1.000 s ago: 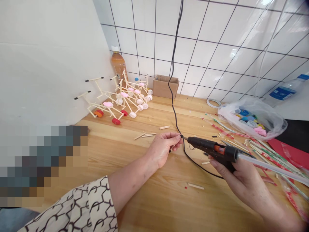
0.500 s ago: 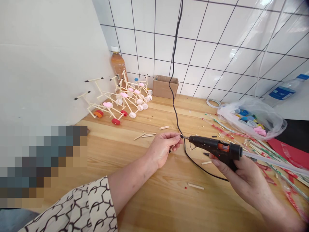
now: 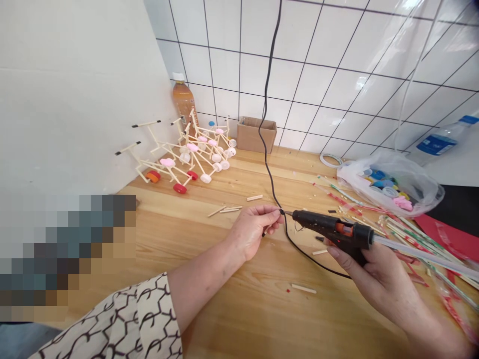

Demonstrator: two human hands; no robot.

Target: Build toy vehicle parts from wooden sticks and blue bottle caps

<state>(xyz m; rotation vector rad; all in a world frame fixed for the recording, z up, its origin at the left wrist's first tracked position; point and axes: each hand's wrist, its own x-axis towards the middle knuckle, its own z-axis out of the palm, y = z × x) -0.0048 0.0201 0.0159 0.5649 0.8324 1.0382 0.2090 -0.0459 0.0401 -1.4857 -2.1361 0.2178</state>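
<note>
Closest in, the left hand (image 3: 252,233), reaching from a patterned sleeve (image 3: 130,319), has its fingers (image 3: 264,213) pressed together, pinching a thin dark rod (image 3: 266,231) whose tip sits just beside the nozzle of a hot glue gun (image 3: 329,228). The right hand (image 3: 377,284) curls around the gun's grip, a clear glue stick (image 3: 422,257) trailing from the back. A black cord (image 3: 270,159) runs past both hands. Across the wooden tabletop (image 3: 239,319) lie loose craft sticks (image 3: 224,210), striped straws (image 3: 422,244), and a plastic bag of bottle caps (image 3: 389,184). Farther off, wheeled stick models (image 3: 183,159) lean against the white wall (image 3: 75,89), near an orange drink bottle (image 3: 183,104) and a cardboard box (image 3: 256,134).
</note>
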